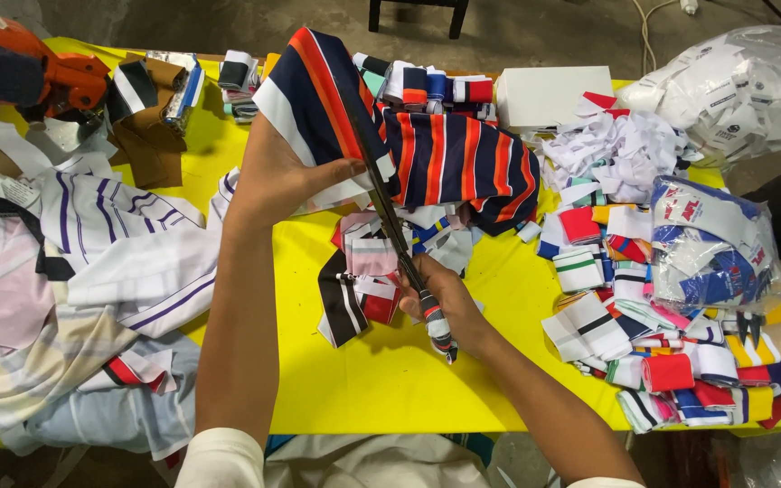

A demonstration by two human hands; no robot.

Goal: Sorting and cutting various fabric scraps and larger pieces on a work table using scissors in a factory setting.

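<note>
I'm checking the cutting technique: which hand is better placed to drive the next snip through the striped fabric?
Probably the right hand: it grips the scissors, while the left hand holds the striped fabric.

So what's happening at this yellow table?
A person is cutting striped fabric with long scissors. The left hand holds the navy, orange and white piece up, while the right hand works the scissors' handles. Folded striped trim pieces lie piled on the yellow table, with garments heaped at the left.
</note>
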